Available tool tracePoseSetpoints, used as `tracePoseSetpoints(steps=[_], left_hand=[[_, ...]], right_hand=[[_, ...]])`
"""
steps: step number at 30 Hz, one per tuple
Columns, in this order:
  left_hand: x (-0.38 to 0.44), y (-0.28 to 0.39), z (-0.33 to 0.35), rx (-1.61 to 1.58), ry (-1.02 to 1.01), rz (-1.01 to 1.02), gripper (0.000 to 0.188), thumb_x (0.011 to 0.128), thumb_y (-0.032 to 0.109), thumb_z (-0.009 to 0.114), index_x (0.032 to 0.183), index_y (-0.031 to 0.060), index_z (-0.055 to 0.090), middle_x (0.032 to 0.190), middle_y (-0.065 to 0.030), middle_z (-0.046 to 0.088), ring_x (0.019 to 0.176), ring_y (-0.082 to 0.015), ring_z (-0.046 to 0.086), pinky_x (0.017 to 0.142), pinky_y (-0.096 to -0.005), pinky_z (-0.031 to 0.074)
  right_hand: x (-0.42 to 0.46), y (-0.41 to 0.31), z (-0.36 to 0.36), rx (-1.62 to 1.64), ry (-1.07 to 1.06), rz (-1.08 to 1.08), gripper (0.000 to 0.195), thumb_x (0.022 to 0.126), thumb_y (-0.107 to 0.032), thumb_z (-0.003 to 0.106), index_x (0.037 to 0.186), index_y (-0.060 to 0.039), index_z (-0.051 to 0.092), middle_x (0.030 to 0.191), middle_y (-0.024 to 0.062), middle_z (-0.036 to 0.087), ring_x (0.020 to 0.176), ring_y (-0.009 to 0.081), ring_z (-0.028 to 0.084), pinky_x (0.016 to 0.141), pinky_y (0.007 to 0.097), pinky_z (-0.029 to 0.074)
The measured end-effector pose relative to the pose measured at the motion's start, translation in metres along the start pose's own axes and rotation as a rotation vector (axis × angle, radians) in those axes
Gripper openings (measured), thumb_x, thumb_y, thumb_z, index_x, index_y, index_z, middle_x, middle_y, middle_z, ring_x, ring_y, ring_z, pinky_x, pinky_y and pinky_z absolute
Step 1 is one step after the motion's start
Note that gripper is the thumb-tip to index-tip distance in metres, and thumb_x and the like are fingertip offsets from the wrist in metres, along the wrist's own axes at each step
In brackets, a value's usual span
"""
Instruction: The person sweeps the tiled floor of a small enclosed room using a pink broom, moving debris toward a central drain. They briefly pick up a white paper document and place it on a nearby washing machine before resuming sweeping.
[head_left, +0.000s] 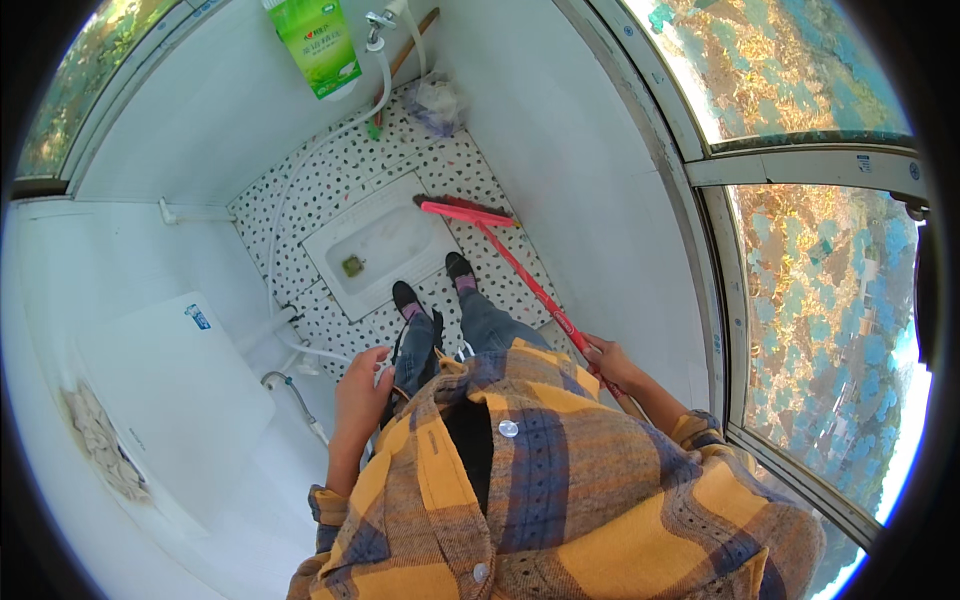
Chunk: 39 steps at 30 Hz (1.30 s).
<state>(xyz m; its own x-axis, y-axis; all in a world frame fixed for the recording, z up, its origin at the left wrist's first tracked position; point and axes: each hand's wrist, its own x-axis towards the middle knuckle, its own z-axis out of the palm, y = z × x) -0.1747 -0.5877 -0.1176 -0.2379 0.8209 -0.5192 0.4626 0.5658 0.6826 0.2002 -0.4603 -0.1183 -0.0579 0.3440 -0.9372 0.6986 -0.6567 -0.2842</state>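
Observation:
My right hand (611, 364) is closed around the red handle of a broom (536, 287). The broom's pink-red head (471, 214) with dark bristles rests on the spotted tile floor (300, 202), slanting across the right end of a squat toilet (397, 236). A green lump (352, 265) lies in the toilet's basin. My left hand (363, 386) hangs beside my left hip, with slightly bent fingers and nothing in it. My feet in dark shoes stand along the toilet's near edge.
A white hose (281, 195) runs from a wall tap (376, 34) along the floor. In the far corner are a plastic bag (435, 103) and a wooden stick (409, 52). A green tissue pack (319, 49) hangs nearby. At left stands a white tank (172, 390) with a cloth (105, 439).

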Motion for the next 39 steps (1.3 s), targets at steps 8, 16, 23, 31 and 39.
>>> tracePoseSetpoints(steps=[8, 16, 23, 31, 39], left_hand=[[0.034, 0.004, -0.031, 0.086, -0.086, 0.271, 0.024, 0.077, 0.012, 0.055, 0.101, 0.0061, 0.053, 0.096, -0.0104, 0.057, 0.085, -0.0267, 0.056, 0.071, -0.0331, 0.045], [0.052, 0.040, -0.027, 0.120, -0.282, 0.453, 0.028, 0.075, 0.011, 0.056, 0.102, 0.0065, 0.052, 0.096, -0.0092, 0.056, 0.087, -0.0280, 0.054, 0.073, -0.0342, 0.044], [0.058, 0.089, 0.000, 0.055, -0.319, 0.790, 0.067, 0.069, 0.014, 0.065, 0.127, 0.0045, 0.032, 0.132, -0.0139, 0.031, 0.121, -0.0323, 0.031, 0.099, -0.0373, 0.028], [0.058, 0.068, -0.014, -0.632, 0.222, 0.179, 0.016, 0.088, 0.013, 0.040, 0.089, -0.0024, 0.045, 0.109, -0.0217, 0.051, 0.105, -0.0268, 0.049, 0.093, -0.0372, 0.036], [0.030, 0.103, 0.006, -0.557, 0.246, 0.190, 0.018, 0.086, 0.013, 0.040, 0.072, 0.0003, 0.041, 0.097, -0.0238, 0.057, 0.105, -0.0346, 0.050, 0.092, -0.0459, 0.036]], right_hand=[[-0.035, 0.040, 0.052, 0.461, 0.119, 0.056, 0.040, 0.091, -0.020, 0.038, 0.131, -0.0193, 0.034, 0.058, -0.0010, 0.041, 0.042, 0.0067, 0.038, 0.036, 0.0203, 0.035], [-0.008, 0.022, 0.075, 0.931, -0.021, 0.056, 0.042, 0.092, -0.017, 0.035, 0.134, -0.0200, 0.026, 0.063, -0.0008, 0.040, 0.044, 0.0039, 0.032, 0.036, 0.0152, 0.033], [0.086, -0.104, 0.090, 1.280, -0.187, -0.199, 0.012, 0.085, -0.016, 0.047, 0.085, -0.0066, 0.039, 0.067, 0.0043, 0.049, 0.049, 0.0129, 0.047, 0.044, 0.0246, 0.043], [0.117, -0.111, 0.161, 1.046, -0.467, -0.173, 0.070, 0.082, -0.036, 0.055, 0.133, -0.0062, 0.018, 0.105, 0.0162, 0.050, 0.090, 0.0256, 0.055, 0.074, 0.0354, 0.048], [0.169, -0.103, 0.161, 1.360, -0.529, -0.080, 0.032, 0.083, -0.031, 0.053, 0.099, -0.0040, 0.049, 0.090, 0.0143, 0.056, 0.083, 0.0259, 0.058, 0.071, 0.0352, 0.047]])
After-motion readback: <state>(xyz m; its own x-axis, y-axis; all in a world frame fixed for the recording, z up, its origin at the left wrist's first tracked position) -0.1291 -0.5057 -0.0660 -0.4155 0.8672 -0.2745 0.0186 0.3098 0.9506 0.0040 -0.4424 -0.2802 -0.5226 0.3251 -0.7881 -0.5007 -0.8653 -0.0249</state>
